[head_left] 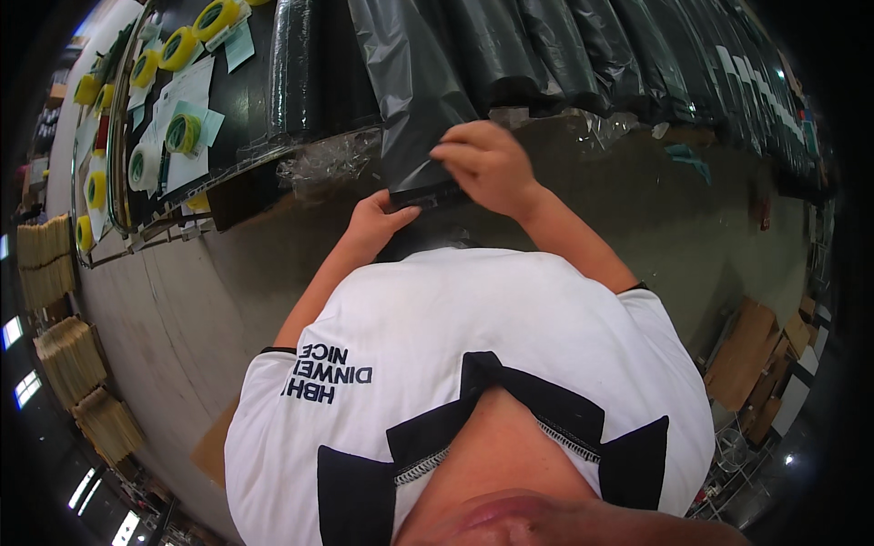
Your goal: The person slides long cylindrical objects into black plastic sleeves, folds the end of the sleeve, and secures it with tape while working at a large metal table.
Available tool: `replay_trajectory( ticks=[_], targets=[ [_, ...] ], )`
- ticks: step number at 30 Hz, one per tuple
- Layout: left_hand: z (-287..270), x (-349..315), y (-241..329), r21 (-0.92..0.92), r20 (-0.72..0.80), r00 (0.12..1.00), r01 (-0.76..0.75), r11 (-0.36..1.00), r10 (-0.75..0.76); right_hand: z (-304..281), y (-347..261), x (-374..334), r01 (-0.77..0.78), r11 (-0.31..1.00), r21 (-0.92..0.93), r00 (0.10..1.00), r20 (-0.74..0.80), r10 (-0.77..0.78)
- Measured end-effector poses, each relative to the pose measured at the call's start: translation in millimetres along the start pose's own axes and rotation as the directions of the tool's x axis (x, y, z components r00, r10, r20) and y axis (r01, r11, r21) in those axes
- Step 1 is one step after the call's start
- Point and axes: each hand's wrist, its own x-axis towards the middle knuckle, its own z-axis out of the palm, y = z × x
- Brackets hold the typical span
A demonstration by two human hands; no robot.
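Note:
A long dark package in a shiny plastic sleeve (414, 100) lies lengthwise toward me, its near end jutting past the table edge. My left hand (371, 226) grips the left corner of that end, thumb on top and the other fingers mostly hidden below. Over the right side of the same end is my right hand (492, 168), its fingers bent and apart. Whether its fingertips touch the plastic I cannot tell.
More dark wrapped packages (583, 55) lie side by side to the right. Crumpled clear film (332, 164) hangs at the table edge. Yellow tape rolls (180, 48) and papers (187, 100) sit at the left. Cardboard pieces (742, 355) stand at the lower right.

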Motion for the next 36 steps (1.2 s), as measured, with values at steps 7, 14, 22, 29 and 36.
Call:
replay_trajectory(
  ticks=[7, 14, 22, 29, 36],
  targets=[
    [-8, -8, -16, 0.137, 0.013, 1.000, -0.021, 0.990, 0.020, 47, -16, -2, -0.014, 0.965, 0.261, 0.896, 0.432, -0.104],
    [-3, -17, -8, 0.263, -0.024, 0.999, 0.039, 0.964, -0.034, 58, -29, -13, -0.077, 0.975, 0.210, 0.914, 0.406, -0.016],
    [-8, -14, -3, 0.456, 0.056, 0.959, -0.271, 0.848, 0.277, 39, -30, -37, -0.123, 0.917, 0.379, 0.952, 0.305, 0.002],
    [-43, -12, 16, 0.861, 0.035, 0.882, -0.266, 0.434, 0.471, 1, 38, -230, -0.474, 0.843, -0.255, 0.392, 0.796, 0.461],
    [-55, 45, 74, 0.766, 0.638, 0.649, -0.479, -0.430, 0.414, -67, 62, -173, -0.327, 0.659, -0.678, -0.014, 0.700, 0.714]
  ],
)
